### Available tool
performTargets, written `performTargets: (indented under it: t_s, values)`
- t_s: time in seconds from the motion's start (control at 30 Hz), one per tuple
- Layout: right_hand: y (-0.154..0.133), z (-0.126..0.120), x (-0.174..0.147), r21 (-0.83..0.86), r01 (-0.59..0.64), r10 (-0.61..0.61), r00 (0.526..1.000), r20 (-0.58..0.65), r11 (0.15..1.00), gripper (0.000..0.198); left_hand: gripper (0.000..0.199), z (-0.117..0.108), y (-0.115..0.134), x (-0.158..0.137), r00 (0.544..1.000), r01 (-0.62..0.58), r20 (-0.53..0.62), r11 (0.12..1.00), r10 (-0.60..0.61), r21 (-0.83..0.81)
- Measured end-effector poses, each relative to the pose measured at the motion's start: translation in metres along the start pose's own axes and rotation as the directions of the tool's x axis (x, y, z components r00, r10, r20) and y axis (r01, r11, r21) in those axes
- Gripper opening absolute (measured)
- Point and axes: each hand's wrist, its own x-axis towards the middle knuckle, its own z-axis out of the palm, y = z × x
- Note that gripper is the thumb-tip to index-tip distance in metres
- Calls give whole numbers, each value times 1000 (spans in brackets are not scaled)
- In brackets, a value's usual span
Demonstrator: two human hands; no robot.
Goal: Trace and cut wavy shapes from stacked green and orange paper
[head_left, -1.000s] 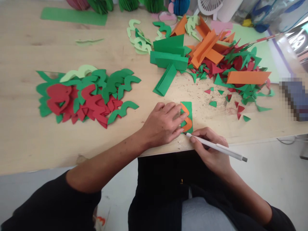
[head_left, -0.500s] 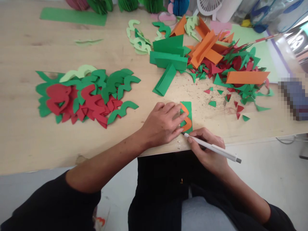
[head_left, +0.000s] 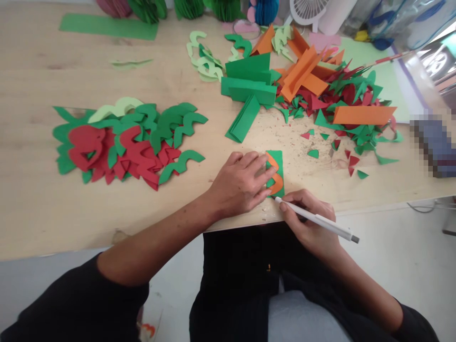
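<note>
Near the table's front edge lies a folded-looking green paper rectangle [head_left: 280,166], with a wavy orange paper cut-out [head_left: 277,184] on top of it. My left hand [head_left: 242,183] lies flat over their left side, fingers spread, pressing the cut-out down; part of both is hidden under the fingers. In my right hand [head_left: 313,218] is a white pen [head_left: 317,219], gripped close to its point. The pen's tip touches or nearly touches the lower edge of the green paper, just below the cut-out.
To the left sits a heap of red [head_left: 138,152] and green wavy cut-outs [head_left: 185,159]. Folded green strips [head_left: 249,90], orange folded strips [head_left: 363,115] and red and green scraps [head_left: 356,95] spread at the back right. A small white fan [head_left: 309,9] stands behind them.
My right hand and the pen have shifted very slightly to the right along the cut-out's lower end. My left hand stays in place.
</note>
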Motion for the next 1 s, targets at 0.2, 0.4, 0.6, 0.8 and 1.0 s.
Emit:
performTargets:
  t_s: [0.2,0.4,0.6,0.8,1.0]
  values:
    - [1,-3,0,-9,-15,14,1000,-12,1000,11,35,0,1,0,1000,8,-8,1000,-8,-13]
    - [4,-4,0,5,-23,23,999,-25,1000,11,35,1,0,0,1000,0,-10,1000,0,-3]
    - [5,-4,-1,21,-21,22,999,-44,1000,11,34,1,0,0,1000,-6,-14,1000,6,-5]
    - [6,-7,0,15,-35,36,998,-50,999,10,34,2,-1,0,1000,-8,-13,1000,8,0]
    - [10,-9,1,0,-28,28,997,-79,1000,10,36,2,-1,-1,1000,-16,-13,1000,16,12]
